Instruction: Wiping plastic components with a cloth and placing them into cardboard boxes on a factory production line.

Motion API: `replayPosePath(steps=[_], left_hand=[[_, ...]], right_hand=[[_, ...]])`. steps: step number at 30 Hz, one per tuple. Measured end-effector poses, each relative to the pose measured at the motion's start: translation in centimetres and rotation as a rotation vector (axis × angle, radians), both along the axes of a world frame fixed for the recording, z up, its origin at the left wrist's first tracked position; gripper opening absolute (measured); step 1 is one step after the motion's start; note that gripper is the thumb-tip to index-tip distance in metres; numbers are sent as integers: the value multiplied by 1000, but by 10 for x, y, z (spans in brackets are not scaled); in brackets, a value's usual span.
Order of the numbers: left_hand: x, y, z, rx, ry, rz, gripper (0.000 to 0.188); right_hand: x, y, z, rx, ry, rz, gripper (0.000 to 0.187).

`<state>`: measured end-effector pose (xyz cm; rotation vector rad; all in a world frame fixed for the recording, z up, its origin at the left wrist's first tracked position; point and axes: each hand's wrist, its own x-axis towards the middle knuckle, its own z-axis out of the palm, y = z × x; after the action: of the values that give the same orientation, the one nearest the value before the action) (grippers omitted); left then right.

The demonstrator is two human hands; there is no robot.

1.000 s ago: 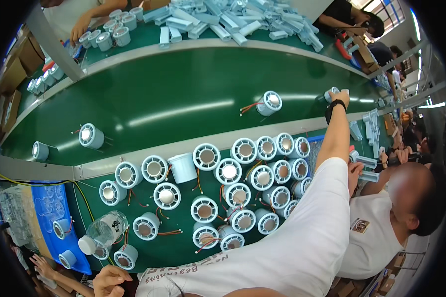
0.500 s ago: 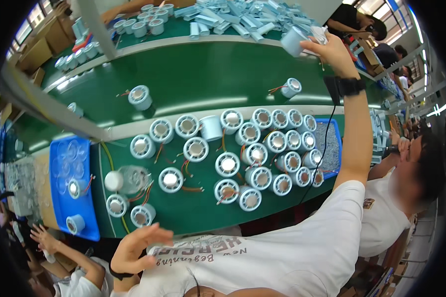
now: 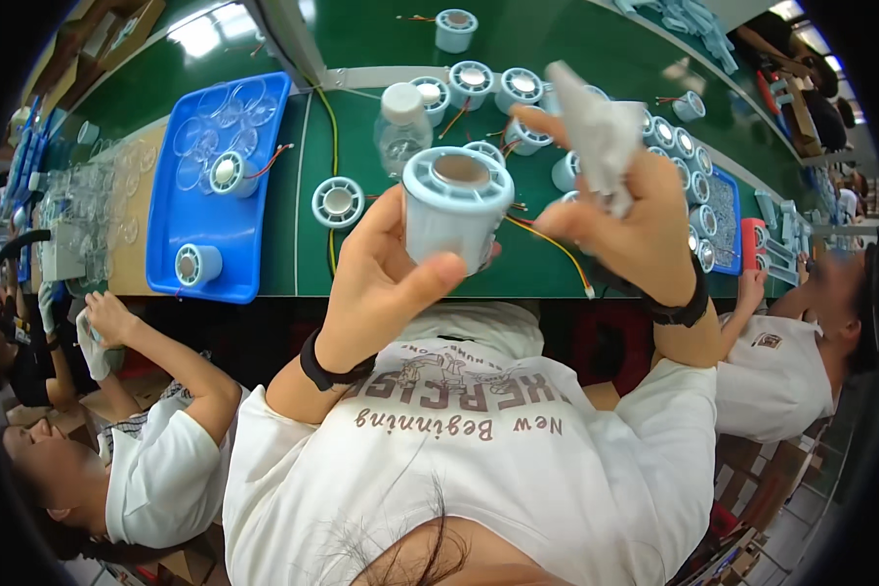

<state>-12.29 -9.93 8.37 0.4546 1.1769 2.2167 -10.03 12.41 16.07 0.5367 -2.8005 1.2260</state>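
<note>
My left hand (image 3: 371, 283) grips a light-blue round plastic housing (image 3: 456, 210) by its side, thumb across the front. A ribbed ring and a metal disc form its upturned top, and thin coloured wires (image 3: 552, 249) trail to its right. Just right of it, my right hand (image 3: 645, 225) holds a crumpled white wipe (image 3: 601, 132) that sticks up between thumb and fingers. Behind the housing stands a clear bottle (image 3: 401, 137) with a white cap. Another housing (image 3: 338, 202) of the same kind sits on the green table left of my left hand.
A blue tray (image 3: 234, 230) at left holds clear round covers and two housings. Several housings (image 3: 689, 146) stand at right beside a blue tray of grey bits (image 3: 725, 210). A yellow cable (image 3: 334, 137) crosses the table. Co-workers sit on both sides.
My right hand has come down from the far right to the middle with the wipe. The housing it carried seems now to be in my left hand, which was empty. The view has shifted left.
</note>
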Motion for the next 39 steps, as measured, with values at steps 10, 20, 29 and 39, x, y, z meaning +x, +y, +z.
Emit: replayPosePath(steps=[10, 20, 29, 39], left_hand=[[-7, 2, 4, 178, -348, -60, 81], [-13, 21, -5, -90, 416, 92, 104], [-22, 38, -13, -287, 446, 18, 98], [-24, 68, -20, -674, 862, 129, 77]], right_hand=[[24, -19, -23, -260, 589, -161, 41], [31, 4, -36, -602, 172, -327, 36], [2, 105, -26, -674, 263, -842, 32], [-39, 347, 4, -425, 311, -1017, 29]])
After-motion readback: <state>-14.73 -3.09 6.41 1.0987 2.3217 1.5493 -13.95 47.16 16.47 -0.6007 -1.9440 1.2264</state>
